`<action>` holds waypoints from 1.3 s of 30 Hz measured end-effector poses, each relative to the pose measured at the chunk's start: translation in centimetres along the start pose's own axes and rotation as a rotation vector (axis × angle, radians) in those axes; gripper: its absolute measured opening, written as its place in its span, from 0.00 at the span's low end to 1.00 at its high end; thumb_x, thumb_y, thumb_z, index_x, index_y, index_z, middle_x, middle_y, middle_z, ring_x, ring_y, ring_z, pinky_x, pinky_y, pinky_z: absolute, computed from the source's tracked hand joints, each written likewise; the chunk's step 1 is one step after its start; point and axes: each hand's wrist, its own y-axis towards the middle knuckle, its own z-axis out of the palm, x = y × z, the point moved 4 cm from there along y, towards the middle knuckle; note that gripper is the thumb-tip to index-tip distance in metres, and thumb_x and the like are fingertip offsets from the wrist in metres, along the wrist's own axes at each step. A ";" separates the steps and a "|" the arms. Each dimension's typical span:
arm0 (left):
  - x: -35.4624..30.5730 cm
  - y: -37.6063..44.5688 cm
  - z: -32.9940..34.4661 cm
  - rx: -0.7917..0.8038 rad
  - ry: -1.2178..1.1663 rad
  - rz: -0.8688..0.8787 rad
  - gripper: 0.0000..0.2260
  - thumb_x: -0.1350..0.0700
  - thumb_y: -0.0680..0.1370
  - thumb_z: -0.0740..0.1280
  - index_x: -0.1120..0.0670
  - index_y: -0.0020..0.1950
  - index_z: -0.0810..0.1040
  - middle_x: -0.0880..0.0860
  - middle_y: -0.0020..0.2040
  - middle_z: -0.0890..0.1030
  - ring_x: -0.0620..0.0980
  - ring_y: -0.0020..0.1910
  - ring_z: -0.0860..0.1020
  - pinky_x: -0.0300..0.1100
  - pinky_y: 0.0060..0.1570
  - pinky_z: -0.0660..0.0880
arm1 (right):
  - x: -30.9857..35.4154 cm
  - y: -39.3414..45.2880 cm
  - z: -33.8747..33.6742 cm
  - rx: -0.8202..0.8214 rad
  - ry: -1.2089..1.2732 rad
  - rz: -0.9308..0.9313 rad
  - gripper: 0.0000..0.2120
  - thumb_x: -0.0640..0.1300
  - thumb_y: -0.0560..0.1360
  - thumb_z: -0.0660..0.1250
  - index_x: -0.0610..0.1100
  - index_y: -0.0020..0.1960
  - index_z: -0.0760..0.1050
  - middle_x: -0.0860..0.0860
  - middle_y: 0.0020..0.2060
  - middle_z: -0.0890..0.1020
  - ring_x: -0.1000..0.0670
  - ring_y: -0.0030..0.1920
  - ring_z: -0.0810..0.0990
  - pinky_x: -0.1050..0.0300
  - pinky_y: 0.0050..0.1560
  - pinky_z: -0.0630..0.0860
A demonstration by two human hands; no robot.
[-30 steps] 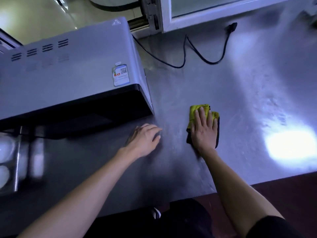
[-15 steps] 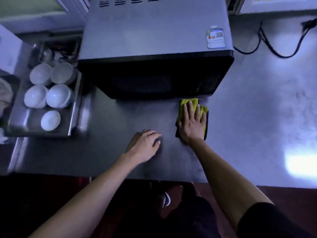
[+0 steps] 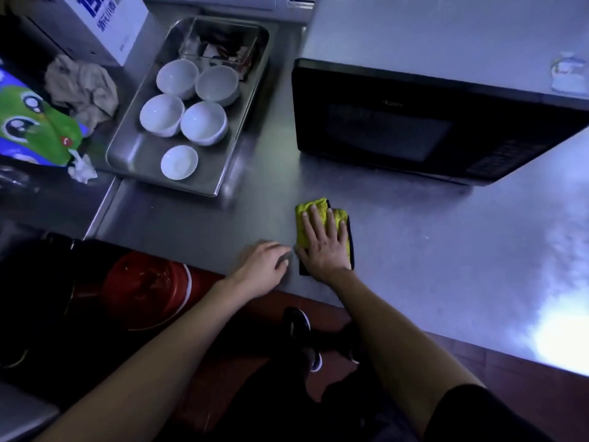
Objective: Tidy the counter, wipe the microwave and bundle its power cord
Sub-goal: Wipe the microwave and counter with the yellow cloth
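Observation:
My right hand [image 3: 325,247] lies flat with straight fingers on a folded yellow and black cloth [image 3: 306,209], pressing it onto the steel counter [image 3: 446,266] near the front edge. Just left of it, my left hand [image 3: 266,266] rests on the counter at its edge, fingers loosely bent, holding nothing. The microwave [image 3: 414,129], silver on top with a black door, stands behind the cloth to the right. Its power cord is out of view.
A steel tray [image 3: 134,154] with several white bowls [image 3: 204,122] sits left of the microwave. Further left lie a crumpled rag [image 3: 83,87], a green and blue bag [image 3: 35,132] and a white box [image 3: 105,23]. A red basin [image 3: 143,288] stands on the floor below.
The view has swung left, so the cord is gone and the tray is central. My right hand has slid the cloth left along the counter and nearer the front edge, close to my left hand.

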 end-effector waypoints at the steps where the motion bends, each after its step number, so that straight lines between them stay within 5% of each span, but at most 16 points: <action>1: -0.4 0.0 0.1 0.006 -0.004 0.018 0.18 0.50 0.75 0.61 0.56 0.59 0.81 0.55 0.57 0.82 0.58 0.58 0.78 0.51 0.58 0.76 | 0.1 -0.8 0.3 -0.006 -0.013 -0.003 0.36 0.64 0.81 0.51 0.50 0.82 0.43 0.49 0.81 0.44 0.38 0.80 0.44 0.33 0.76 0.47; 10: -6.0 1.2 1.2 0.022 0.037 0.183 0.14 0.54 0.79 0.66 0.55 0.63 0.80 0.52 0.62 0.80 0.54 0.63 0.75 0.47 0.63 0.73 | -6.1 -8.4 0.4 -0.053 0.021 0.122 0.33 0.52 0.78 0.65 0.49 0.80 0.57 0.49 0.80 0.57 0.38 0.77 0.60 0.37 0.71 0.67; 16: -13.2 1.7 4.0 0.078 0.142 0.322 0.15 0.51 0.78 0.65 0.50 0.64 0.79 0.47 0.64 0.80 0.52 0.63 0.76 0.46 0.61 0.74 | -14.5 -15.5 -0.4 -0.099 0.082 0.324 0.33 0.49 0.81 0.61 0.50 0.81 0.50 0.52 0.81 0.48 0.39 0.80 0.49 0.38 0.76 0.54; 22: -22.5 0.9 8.9 0.159 0.237 0.453 0.16 0.50 0.80 0.63 0.50 0.67 0.77 0.48 0.68 0.76 0.51 0.68 0.72 0.45 0.66 0.69 | -22.1 -22.1 -1.5 -0.078 0.126 0.444 0.35 0.44 0.78 0.63 0.50 0.81 0.52 0.51 0.81 0.50 0.38 0.79 0.52 0.37 0.76 0.56; 27: -30.5 -0.7 12.9 0.194 0.317 0.520 0.17 0.49 0.81 0.61 0.48 0.69 0.74 0.47 0.70 0.74 0.50 0.71 0.69 0.45 0.68 0.66 | -28.4 -27.8 -3.8 -0.117 0.147 0.450 0.32 0.36 0.73 0.64 0.49 0.76 0.63 0.51 0.78 0.60 0.38 0.73 0.64 0.41 0.64 0.71; 34: -40.5 -2.5 18.5 0.250 0.370 0.567 0.17 0.47 0.81 0.60 0.47 0.70 0.73 0.47 0.71 0.74 0.50 0.71 0.68 0.46 0.70 0.65 | -37.2 -34.2 -5.0 -0.161 0.247 0.518 0.22 0.38 0.77 0.62 0.49 0.70 0.70 0.52 0.76 0.64 0.37 0.70 0.66 0.42 0.59 0.71; 39: -46.1 -2.5 20.9 0.254 0.383 0.603 0.17 0.47 0.81 0.60 0.47 0.70 0.73 0.47 0.71 0.73 0.50 0.72 0.68 0.46 0.71 0.64 | -42.5 -38.3 -6.5 -0.238 0.310 0.581 0.21 0.33 0.72 0.61 0.45 0.64 0.72 0.49 0.66 0.73 0.36 0.59 0.72 0.43 0.50 0.76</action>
